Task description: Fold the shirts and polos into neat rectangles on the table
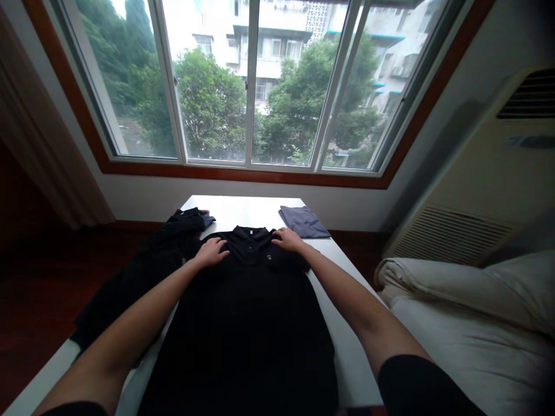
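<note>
- Head view: black shirt (251, 323) lies spread on the white table (247, 209), its collar (251, 233) toward the window (250, 81).
- Left hand (211, 252) rests upon one shoulder of the shirt, fingers slightly apart.
- Right hand (287, 239) touches the other shoulder; whether its fingers pinch cloth, I cannot tell.
- Dark clothes (147, 260) lie at left, folded grey cloth (304, 221) at far right.

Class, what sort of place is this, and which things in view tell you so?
Probably a room in a home: a pale padded seat, likely a sofa, a curtain beside the wide window, and a black polo shirt spread on a white table.
</note>
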Tool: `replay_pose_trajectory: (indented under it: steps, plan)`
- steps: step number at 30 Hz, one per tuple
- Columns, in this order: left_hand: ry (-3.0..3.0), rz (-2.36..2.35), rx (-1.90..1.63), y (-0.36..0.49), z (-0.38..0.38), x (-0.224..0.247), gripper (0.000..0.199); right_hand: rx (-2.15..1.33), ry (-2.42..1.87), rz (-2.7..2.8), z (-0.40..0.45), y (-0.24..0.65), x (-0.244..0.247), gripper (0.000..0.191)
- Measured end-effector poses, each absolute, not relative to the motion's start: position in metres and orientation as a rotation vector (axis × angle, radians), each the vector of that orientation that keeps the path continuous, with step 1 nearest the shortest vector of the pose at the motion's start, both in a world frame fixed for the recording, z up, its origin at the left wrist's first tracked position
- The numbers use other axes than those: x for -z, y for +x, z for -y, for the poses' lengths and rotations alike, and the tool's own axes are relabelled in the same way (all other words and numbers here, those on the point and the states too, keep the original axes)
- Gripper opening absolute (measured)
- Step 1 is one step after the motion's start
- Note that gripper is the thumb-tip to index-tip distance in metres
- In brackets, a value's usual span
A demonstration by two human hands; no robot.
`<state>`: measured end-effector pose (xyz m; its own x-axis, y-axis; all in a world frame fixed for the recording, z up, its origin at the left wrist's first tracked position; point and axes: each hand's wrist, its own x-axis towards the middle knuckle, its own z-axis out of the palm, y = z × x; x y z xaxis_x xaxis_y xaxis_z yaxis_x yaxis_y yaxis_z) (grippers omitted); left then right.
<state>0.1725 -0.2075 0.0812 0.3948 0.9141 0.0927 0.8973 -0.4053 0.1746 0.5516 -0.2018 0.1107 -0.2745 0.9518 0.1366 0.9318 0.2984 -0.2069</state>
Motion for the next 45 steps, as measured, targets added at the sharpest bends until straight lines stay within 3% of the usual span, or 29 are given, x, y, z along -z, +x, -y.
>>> replay_pose_trajectory:
  steps: [10, 18, 27, 34, 38, 42, 45]
  plan:
    - [2.459, -1.771, -0.171, 0.181, 0.228, -0.027, 0.081, -0.247, -1.860, 2.292, 0.219, 0.520, -0.023, 0.072]
    - [2.468, -1.819, -0.240, 0.218, 0.205, -0.027, 0.083, -0.301, -1.922, 2.288, 0.189, 0.515, -0.023, 0.079]
    - [2.360, -1.829, -0.125, 0.220, 0.126, -0.016, 0.089, -0.299, -2.024, 2.221, 0.130, 0.525, -0.016, 0.078]
    - [2.376, -1.814, -0.152, 0.225, 0.112, -0.024, 0.081, -0.253, -1.928, 2.174, 0.125, 0.532, -0.014, 0.068]
    - [2.584, -1.736, -0.436, 0.221, 0.131, -0.032, 0.057, -0.202, -1.847, 2.028, 0.130, 0.558, -0.029, 0.047]
    - [2.728, -1.487, -0.589, 0.233, 0.168, -0.045, 0.037, -0.012, -2.133, 1.665, 0.135, 0.605, -0.049, 0.041]
    - [2.784, -1.128, -0.533, 0.260, 0.222, -0.058, 0.034, 0.092, -2.363, 1.438, 0.145, 0.635, -0.049, 0.043]
